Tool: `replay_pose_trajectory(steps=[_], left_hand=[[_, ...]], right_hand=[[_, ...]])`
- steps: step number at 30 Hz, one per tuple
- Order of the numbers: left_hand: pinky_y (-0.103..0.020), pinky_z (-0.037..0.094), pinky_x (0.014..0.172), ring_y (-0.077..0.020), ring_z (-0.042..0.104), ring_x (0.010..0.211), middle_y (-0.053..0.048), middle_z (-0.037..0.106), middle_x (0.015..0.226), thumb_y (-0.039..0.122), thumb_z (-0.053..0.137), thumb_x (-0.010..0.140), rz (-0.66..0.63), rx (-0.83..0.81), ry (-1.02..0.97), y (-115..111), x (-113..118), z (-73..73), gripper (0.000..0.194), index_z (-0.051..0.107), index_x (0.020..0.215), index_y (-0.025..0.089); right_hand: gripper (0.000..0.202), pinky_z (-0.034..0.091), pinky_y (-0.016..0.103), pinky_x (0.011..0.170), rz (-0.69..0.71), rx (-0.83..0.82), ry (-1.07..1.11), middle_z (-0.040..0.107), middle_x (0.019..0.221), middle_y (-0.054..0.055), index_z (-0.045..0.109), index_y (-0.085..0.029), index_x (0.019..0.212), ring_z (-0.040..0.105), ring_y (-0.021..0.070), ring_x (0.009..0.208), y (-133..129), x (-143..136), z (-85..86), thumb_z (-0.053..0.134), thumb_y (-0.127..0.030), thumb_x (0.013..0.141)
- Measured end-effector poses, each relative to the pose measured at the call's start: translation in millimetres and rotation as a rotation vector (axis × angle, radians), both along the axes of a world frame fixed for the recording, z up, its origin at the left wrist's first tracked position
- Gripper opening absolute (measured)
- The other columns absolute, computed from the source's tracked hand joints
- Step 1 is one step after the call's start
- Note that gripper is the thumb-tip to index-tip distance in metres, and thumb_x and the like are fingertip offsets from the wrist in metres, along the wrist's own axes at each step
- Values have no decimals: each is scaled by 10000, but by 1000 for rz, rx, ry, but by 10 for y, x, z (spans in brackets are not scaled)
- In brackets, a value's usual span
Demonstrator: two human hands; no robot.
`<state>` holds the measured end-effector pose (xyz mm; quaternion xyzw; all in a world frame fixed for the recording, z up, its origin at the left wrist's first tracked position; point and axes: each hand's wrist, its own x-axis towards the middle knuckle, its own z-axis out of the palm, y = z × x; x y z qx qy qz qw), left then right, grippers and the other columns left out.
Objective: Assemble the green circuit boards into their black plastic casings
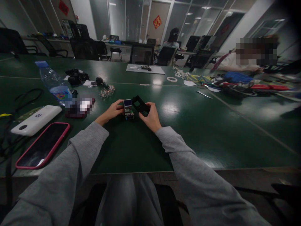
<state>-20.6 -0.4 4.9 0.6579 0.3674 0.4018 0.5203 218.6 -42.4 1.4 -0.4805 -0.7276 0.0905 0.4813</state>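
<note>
Near the middle of the green table, my left hand (113, 110) is closed on the left edge of a small circuit board (128, 112) with a little screen at its top. My right hand (151, 116) grips a black plastic case (140, 106) with a rectangular opening, tilted just right of the board. Board and case are side by side, very close together; whether they touch I cannot tell. My fingertips behind both pieces are partly hidden.
On the green table (199, 131), a phone (43, 146), white power bank (37, 120), bottle (55, 83) and cables lie left. Glasses (108, 91) are beyond my left hand. A screwdriver-like tool (204, 94) and tangled cables (202, 78) lie right. A person (235, 61) sits far right.
</note>
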Motion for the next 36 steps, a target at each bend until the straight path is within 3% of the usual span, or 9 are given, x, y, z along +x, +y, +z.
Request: replay_pose_trajectory(steps=[8, 13, 19, 24, 27, 30, 36], left_hand=[[-253, 442, 650, -132, 620, 712, -38, 680, 874, 80, 652, 732, 8, -22, 8, -16, 18, 32, 554, 467, 1246, 177], [-277, 451, 674, -154, 633, 746, -55, 684, 889, 97, 669, 732, 2, -28, -8, -4, 18, 15, 559, 472, 1249, 173], [-285, 462, 698, -174, 648, 811, -69, 691, 948, 98, 679, 726, 2, -29, 2, 11, 1, -3, 592, 465, 1272, 183], [-292, 470, 720, -173, 650, 822, -77, 696, 976, 96, 669, 732, 8, -53, 13, 4, 2, 8, 614, 448, 1299, 179], [-292, 471, 724, -171, 650, 819, -78, 699, 977, 89, 663, 729, 16, -53, 19, 12, -7, -3, 615, 449, 1299, 176], [-285, 471, 707, -174, 652, 821, -74, 700, 983, 91, 664, 729, 1, -48, 17, 33, -21, -31, 623, 444, 1304, 185], [-274, 462, 679, -177, 655, 823, -84, 699, 988, 101, 674, 735, -25, -32, -14, 48, -27, -47, 600, 453, 1286, 185]], right_hand=[[429, 493, 432, 888, 9, -178, 123, 606, 1042, 106, 465, -191, 1066, 601, 255, 981, 33, 24, -11, 685, -337, 728], [465, 493, 451, 870, -69, -183, 35, 606, 1038, 132, 487, -170, 1068, 604, 274, 974, 92, 67, -66, 715, -368, 713], [448, 498, 459, 871, -98, -293, 181, 650, 969, 113, 586, -181, 1007, 619, 260, 932, 208, 147, -150, 605, -577, 799], [507, 399, 580, 956, -276, -221, 33, 606, 878, 132, 656, -181, 846, 546, 320, 1011, 306, 235, -232, 510, -667, 828], [521, 374, 595, 970, -279, -163, 23, 580, 843, 113, 647, -199, 813, 531, 309, 995, 316, 254, -242, 440, -675, 863], [514, 386, 565, 972, -237, -135, 9, 592, 937, 126, 638, -193, 929, 521, 297, 1011, 269, 233, -187, 398, -646, 898], [554, 425, 492, 979, -47, -125, -72, 584, 1149, 154, 541, -152, 1218, 526, 301, 1099, 167, 171, -82, 666, -475, 785]])
